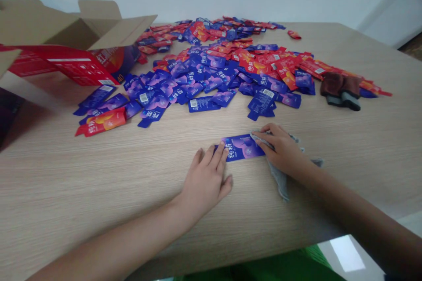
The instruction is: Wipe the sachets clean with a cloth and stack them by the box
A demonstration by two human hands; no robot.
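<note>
A purple drink sachet (245,148) lies flat on the table in front of me, its printed side up. My left hand (206,180) rests on its left end, fingers stretched out and pressing it down. On the sachet's right end, my right hand (280,147) presses a bunched grey cloth (279,180), with the fingers closed over it. Part of the cloth hangs out below and behind the hand. Beyond my hands, many purple sachets (194,79) and red sachets (263,62) lie in a loose, overlapping heap.
An opened red cardboard box (72,67) stands at the left, flaps spread. Brown and grey gloves or socks (341,89), kind unclear, lie at the right end of the heap. One red sachet (106,122) sits at the heap's near left. The wooden table (82,184) ends close to my body.
</note>
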